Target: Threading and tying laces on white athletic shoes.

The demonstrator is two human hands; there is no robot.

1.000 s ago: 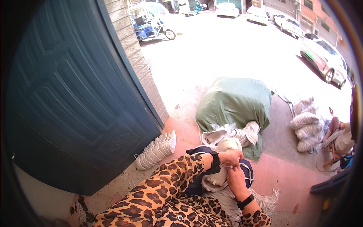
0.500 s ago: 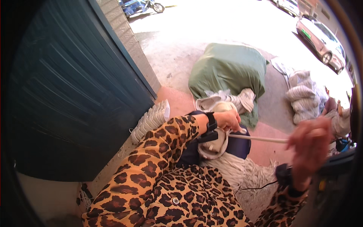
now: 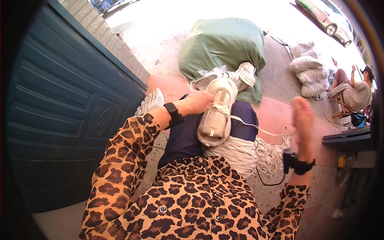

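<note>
The shoelace point(image 3: 239, 119) has sagged. Can't tell if left grip point(image 3: 199, 102) or right grip point(image 3: 303, 123) holds it; steady the sneaker point(image 3: 215, 121) between them.

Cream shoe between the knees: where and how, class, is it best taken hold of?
Take the cream shoe by its rounded near end, probably coming from the view's lower edge: that end points there, uncovered, whereas the left grip is by the shoe's left side and the lace trails rightward.
</note>
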